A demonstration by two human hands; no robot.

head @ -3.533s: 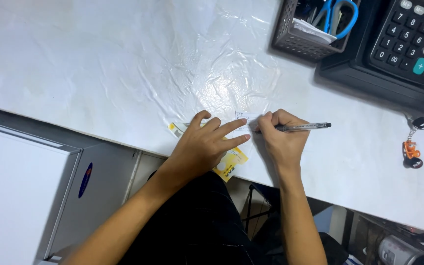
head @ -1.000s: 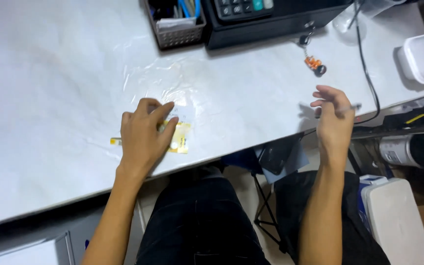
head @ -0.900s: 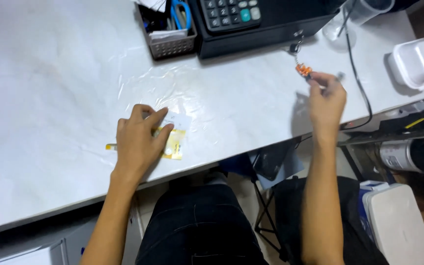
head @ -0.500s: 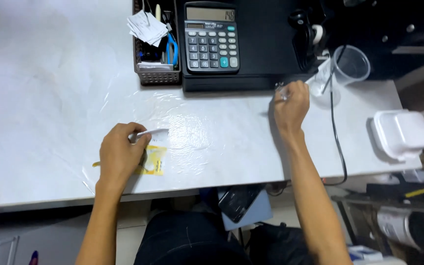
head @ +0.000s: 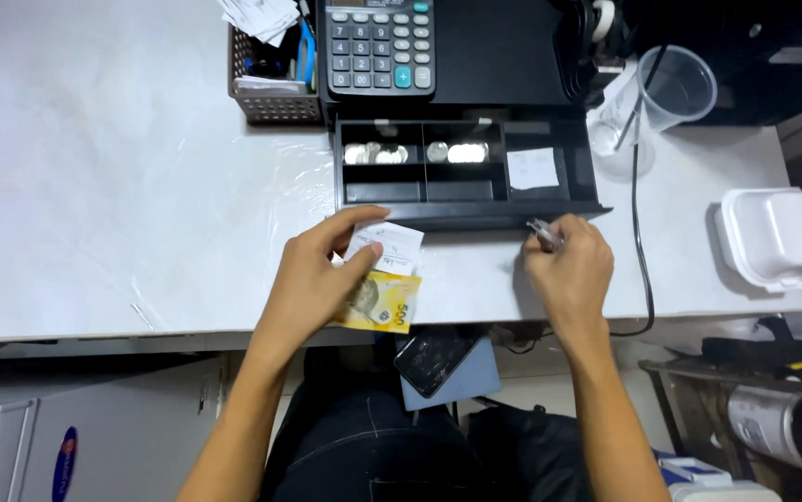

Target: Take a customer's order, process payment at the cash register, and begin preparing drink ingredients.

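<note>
My left hand (head: 313, 279) holds a yellow banknote (head: 382, 305) together with a white paper slip (head: 390, 246) just above the white counter's near edge. My right hand (head: 568, 271) is closed on a small metal key (head: 542, 232) at the front of the open black cash drawer (head: 466, 216). The drawer shows coins (head: 415, 153) in its back compartments and a white slip (head: 533, 168) in the right one.
A calculator (head: 378, 45) sits on the black register. A mesh basket (head: 271, 88) of papers stands at its left. A clear plastic cup (head: 675, 88), a cable (head: 638, 232) and a white foam box (head: 777, 237) lie to the right. A phone (head: 438, 353) rests on my lap.
The cash drawer has come open. My right hand moved from the pen to the key at the drawer. My left hand lifted the banknote and slip toward the drawer.
</note>
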